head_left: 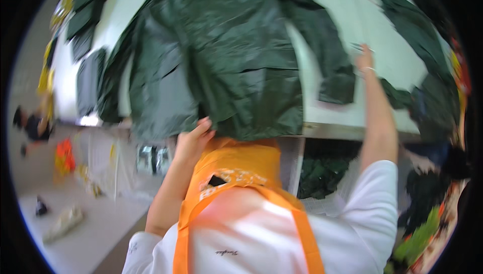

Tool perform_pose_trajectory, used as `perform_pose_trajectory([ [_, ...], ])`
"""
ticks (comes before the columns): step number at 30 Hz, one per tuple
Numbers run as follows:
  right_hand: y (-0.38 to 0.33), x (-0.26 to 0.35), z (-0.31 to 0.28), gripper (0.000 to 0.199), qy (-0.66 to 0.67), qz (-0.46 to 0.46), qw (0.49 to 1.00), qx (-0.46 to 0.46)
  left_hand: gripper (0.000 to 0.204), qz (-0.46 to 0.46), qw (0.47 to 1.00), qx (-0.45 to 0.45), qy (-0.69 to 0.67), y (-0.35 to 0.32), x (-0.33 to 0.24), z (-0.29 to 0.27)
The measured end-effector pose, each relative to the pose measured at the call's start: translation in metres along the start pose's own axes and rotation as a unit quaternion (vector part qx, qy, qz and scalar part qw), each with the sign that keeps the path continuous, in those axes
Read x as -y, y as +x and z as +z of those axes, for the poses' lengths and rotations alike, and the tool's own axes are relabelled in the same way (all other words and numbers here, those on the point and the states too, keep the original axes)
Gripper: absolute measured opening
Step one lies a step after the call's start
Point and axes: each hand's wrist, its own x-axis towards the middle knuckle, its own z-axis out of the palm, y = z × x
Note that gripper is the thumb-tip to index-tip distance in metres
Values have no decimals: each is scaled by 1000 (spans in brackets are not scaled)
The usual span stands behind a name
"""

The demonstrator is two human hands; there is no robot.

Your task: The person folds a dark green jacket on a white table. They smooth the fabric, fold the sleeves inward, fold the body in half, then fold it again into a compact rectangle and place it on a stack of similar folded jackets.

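Note:
A dark green jacket (236, 47) with a slick, creased surface lies spread on the pale table, its front opening toward me and its hem at the near edge. My left hand (193, 138) pinches the hem beside the opening. Off to the right of the jacket's sleeve (337, 85), my right hand (365, 58) is over the tabletop with its fingers closed. Something small and shiny shows at its fingertips, too blurred to name. A bracelet circles that wrist.
Folded dark green bundles (90, 20) line the table's left side. More dark green garments (417, 27) lie along its right. Below the table (334, 131) is a container of dark green cloth (322, 176). Another person (36, 124) is far left.

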Motion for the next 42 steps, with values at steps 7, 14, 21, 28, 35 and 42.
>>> perform_pose_trajectory([
  [7,33,-6,2,30,-295,-36,951,87,19,13,997,14,-78,-5,-1,20],
  [14,20,-39,-10,31,66,-3,995,-76,22,-16,995,58,-77,3,-10,40],
  [21,-258,269,-69,19,384,-85,894,217,24,-17,995,83,-44,2,-12,43],
  [28,-308,325,-53,19,320,-118,936,81,26,-20,989,142,-33,10,-15,43],
  [35,-315,345,-53,18,242,-124,961,42,25,-40,985,165,-35,12,-23,38],
  [42,-319,361,-62,16,138,-149,979,23,23,-43,982,182,-29,11,-30,32],
])
